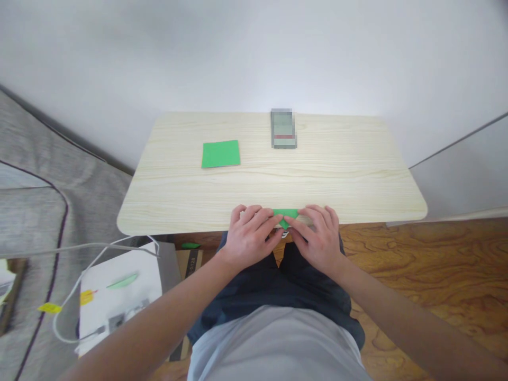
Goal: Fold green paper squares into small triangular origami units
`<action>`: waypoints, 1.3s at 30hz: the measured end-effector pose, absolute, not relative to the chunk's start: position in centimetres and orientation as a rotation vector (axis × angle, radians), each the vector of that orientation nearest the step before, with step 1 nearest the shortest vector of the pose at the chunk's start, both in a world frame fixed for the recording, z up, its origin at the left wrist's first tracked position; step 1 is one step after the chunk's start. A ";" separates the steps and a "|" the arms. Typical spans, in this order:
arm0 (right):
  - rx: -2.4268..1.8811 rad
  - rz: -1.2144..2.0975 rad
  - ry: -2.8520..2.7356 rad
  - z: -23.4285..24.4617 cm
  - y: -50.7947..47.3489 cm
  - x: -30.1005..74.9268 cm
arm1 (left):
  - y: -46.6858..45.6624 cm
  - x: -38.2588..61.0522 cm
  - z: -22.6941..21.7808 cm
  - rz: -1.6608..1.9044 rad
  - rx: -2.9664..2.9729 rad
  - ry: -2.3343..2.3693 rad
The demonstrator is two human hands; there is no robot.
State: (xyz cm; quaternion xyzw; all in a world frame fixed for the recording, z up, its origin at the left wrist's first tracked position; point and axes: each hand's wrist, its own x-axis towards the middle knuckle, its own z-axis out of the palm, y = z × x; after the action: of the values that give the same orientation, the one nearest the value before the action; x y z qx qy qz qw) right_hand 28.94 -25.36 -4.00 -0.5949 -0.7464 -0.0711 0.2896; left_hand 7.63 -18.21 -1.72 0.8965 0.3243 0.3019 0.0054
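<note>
A small folded green paper [286, 216] lies at the near edge of the light wooden table [357, 174], its point hanging over the edge. My left hand [251, 235] and my right hand [317, 235] both pinch it from either side, fingers curled and pressed on the paper. Most of the paper is hidden under my fingers. A flat green paper square [220, 154] lies apart on the table's left half, well beyond my left hand.
A blurred dark upright object [283, 128] stands at the table's far edge, against a white wall. A white box [119, 296] with a cable lies on the floor at left, beside a grey bed. Wooden floor shows at right.
</note>
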 end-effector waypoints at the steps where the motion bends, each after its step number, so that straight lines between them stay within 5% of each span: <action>1: -1.576 -0.190 -1.976 -4.0 -25.3 28.9 | -18.2 7.7 -1.8 0.951 2.815 1.016; 15: -1.353 0.114 -1.898 -0.9 -22.8 28.6 | -16.8 8.0 -0.1 1.017 2.520 0.893; 25: -1.276 -0.027 -1.592 2.8 -14.3 28.6 | -8.9 11.5 3.8 1.214 1.712 0.869; 33: -1.209 0.688 -1.236 3.8 -6.5 29.5 | -0.7 13.0 2.4 1.222 1.597 0.807; 39: -1.342 0.553 -1.268 3.4 -3.1 28.6 | 0.9 13.3 2.6 1.319 1.694 0.933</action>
State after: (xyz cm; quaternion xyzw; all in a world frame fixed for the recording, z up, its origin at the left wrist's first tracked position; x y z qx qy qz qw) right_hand 28.61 -3.06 3.39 -0.5719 -0.5402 0.2356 0.5707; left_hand 13.32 0.93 2.60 0.6665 0.3671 0.5188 0.3897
